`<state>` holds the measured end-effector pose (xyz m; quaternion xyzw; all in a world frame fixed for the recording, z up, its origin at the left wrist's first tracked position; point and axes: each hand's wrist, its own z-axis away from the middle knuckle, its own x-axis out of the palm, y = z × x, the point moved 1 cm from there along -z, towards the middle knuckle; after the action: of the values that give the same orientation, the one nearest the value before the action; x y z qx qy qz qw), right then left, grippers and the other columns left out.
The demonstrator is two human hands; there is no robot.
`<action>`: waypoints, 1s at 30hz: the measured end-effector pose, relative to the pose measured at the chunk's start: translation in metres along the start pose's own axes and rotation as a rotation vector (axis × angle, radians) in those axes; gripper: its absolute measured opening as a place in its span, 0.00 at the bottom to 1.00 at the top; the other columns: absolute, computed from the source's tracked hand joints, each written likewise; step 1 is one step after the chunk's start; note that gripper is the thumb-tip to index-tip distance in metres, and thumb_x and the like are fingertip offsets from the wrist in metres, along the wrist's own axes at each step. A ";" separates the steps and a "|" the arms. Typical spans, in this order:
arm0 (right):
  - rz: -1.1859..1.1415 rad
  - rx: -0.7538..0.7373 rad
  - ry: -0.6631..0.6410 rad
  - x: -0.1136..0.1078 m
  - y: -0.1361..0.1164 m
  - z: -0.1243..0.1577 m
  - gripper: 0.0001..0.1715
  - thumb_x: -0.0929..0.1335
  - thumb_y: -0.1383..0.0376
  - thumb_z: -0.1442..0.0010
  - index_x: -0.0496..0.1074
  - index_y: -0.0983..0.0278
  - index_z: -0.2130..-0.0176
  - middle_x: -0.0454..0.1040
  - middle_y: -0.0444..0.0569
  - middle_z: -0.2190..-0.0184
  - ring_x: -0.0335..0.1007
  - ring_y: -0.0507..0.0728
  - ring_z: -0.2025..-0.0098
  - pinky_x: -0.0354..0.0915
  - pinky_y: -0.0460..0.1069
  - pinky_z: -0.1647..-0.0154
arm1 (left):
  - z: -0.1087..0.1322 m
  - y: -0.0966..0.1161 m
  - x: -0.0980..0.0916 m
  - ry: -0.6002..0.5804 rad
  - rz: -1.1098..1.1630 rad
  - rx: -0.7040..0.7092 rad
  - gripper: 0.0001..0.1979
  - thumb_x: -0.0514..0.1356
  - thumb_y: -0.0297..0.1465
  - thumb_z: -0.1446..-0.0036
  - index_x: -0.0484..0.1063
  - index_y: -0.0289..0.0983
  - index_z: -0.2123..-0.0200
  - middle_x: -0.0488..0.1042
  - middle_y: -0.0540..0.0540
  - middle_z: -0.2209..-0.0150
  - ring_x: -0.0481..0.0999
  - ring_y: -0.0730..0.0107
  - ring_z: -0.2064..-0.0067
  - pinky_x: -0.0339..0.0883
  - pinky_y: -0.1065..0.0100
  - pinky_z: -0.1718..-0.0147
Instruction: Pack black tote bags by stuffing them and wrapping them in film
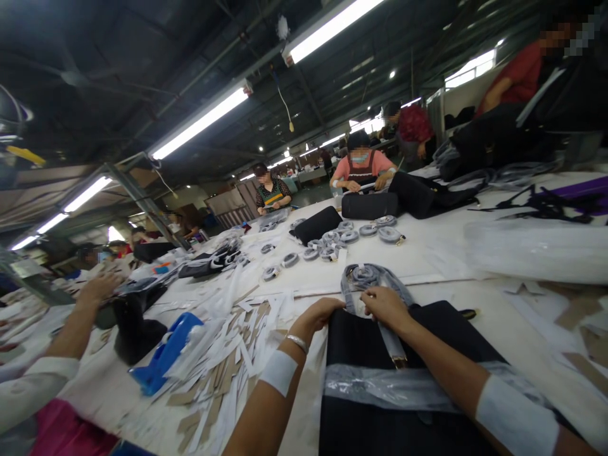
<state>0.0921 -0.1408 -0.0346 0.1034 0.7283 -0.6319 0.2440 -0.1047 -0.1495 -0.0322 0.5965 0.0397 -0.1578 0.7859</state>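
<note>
A black bag (351, 418) lies on the table in front of me, with a band of clear plastic (380, 386) across it. A grey strap wrapped in clear film (349, 285) loops over its far edge, and one end comes down to a gold-coloured metal fitting (399, 362). My left hand (327, 311) grips the bag's far left corner, its fingertips partly hidden behind the edge. With bent fingers, my right hand (387, 308) pinches the wrapped strap at the far edge. Its fingertips are small in view. White patches cover part of both forearms.
A blue tape dispenser (166, 354) stands left, beside scattered paper and card strips (228, 367). Several coiled wrapped straps (327, 244) and black bags (318, 225) lie farther back. A co-worker's arm (80, 316) reaches in at left. Other people (363, 168) work across the table.
</note>
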 end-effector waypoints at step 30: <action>-0.579 -0.125 -0.087 -0.001 -0.017 0.006 0.23 0.64 0.50 0.37 0.77 0.66 0.60 0.80 0.56 0.62 0.78 0.60 0.60 0.74 0.54 0.58 | 0.059 0.032 -0.012 0.086 0.285 0.283 0.27 0.67 0.34 0.48 0.69 0.38 0.44 0.75 0.39 0.49 0.77 0.71 0.59 0.70 0.68 0.56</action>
<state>0.0864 -0.1498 -0.0197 -0.1512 0.7539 -0.6329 0.0905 -0.1138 -0.1953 0.0172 0.7068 -0.0340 -0.0233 0.7062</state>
